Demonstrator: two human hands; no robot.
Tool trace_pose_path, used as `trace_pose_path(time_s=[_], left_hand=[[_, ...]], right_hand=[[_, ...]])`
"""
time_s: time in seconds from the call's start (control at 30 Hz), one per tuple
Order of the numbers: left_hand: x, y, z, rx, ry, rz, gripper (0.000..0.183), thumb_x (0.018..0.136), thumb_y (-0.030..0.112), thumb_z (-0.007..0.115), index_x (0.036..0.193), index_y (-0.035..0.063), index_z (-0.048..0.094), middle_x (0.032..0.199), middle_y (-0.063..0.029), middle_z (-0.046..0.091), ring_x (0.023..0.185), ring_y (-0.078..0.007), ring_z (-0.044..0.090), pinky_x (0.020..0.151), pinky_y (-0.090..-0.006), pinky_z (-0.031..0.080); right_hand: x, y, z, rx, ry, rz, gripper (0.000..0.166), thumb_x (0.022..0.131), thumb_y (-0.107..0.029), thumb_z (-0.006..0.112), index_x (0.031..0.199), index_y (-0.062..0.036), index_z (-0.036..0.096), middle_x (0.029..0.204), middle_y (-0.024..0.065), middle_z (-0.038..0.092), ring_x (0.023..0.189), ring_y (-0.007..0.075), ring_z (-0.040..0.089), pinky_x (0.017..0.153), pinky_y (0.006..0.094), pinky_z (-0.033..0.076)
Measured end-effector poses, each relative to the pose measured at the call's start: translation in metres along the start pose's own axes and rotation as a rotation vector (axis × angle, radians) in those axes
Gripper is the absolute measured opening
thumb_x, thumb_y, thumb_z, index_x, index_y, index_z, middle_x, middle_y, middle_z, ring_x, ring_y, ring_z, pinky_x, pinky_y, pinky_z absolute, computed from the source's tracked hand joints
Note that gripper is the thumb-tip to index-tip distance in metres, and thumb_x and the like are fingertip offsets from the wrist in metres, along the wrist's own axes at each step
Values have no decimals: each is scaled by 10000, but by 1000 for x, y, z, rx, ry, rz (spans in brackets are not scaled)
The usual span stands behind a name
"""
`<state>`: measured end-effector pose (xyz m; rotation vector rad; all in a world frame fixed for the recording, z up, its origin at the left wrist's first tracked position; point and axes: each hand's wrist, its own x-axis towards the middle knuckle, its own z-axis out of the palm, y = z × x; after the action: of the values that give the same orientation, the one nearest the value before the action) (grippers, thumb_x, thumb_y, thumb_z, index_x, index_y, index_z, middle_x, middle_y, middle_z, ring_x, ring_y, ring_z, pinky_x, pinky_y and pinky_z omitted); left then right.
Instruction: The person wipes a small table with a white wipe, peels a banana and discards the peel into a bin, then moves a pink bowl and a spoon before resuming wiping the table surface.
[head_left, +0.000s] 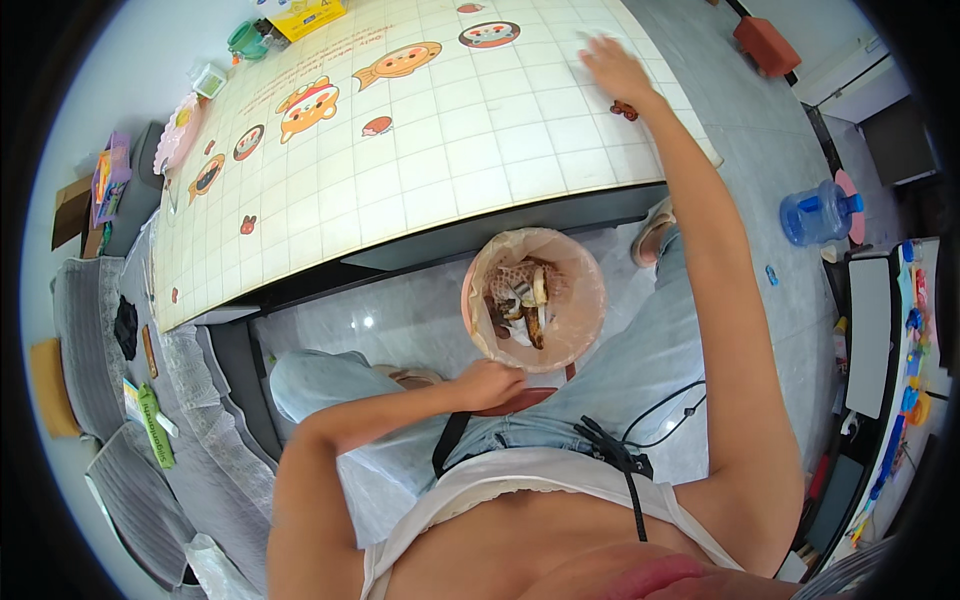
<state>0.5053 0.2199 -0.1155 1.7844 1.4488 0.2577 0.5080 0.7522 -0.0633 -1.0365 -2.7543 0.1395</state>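
Note:
My right hand reaches over the far right part of the table, flat on or just above the checked tablecloth; its fingers are blurred, and a pale smear shows at their tips, too unclear to name. Near its wrist is a small brown printed figure. Between my knees stands a pink trash bin with a translucent liner and mixed waste inside. My left hand is curled at the bin's near rim, seemingly gripping the rim and liner, above a red stool seat.
A grey sofa runs along the left, with a green packet on it. At the table's far left are a pink scalloped tray and a green cup. A blue water jug and a cluttered shelf stand at right.

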Motion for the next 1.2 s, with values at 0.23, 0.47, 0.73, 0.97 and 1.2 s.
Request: trace_pose_path(time_s=[0.23,0.47,0.73,0.97,1.2], left_hand=[[-22,-94,87,13,-448,-229,393,943,421,497,1027,82,678,1029,-176,685,1000,-388,639,841,-493,507],[27,-82,141,-326,-363,-228,629,819,582,639,1047,-4,660,1019,-225,680,960,-387,647,826,-448,507],[25,-61,144,-473,-35,-190,622,857,484,644,1368,150,528,1299,-165,585,1183,-313,567,1001,-382,431],[107,-8,129,-925,-394,-244,519,887,491,600,1223,96,631,1157,-191,646,1034,-315,633,921,-415,473],[191,34,149,-749,-314,-306,500,875,506,603,1080,59,697,1055,-208,677,942,-339,658,860,-445,497]], right_hand=[[-139,-134,-32,337,-211,-733,548,972,-234,457,1497,-137,336,1560,109,305,1455,286,250,1154,492,240],[-205,-77,-84,763,-33,-329,463,904,-5,488,1356,-90,546,1436,115,502,1378,266,415,1110,351,334],[-167,-54,-52,238,-84,-342,602,994,-428,435,1492,-103,344,1568,127,285,1471,298,209,1165,491,194],[-155,-97,-82,362,-522,-779,701,957,-495,467,1496,-72,317,1565,125,284,1461,303,235,1162,515,200],[-123,-47,-79,287,-484,-978,722,922,-437,542,1493,-60,310,1563,122,285,1452,292,253,1165,498,206]])
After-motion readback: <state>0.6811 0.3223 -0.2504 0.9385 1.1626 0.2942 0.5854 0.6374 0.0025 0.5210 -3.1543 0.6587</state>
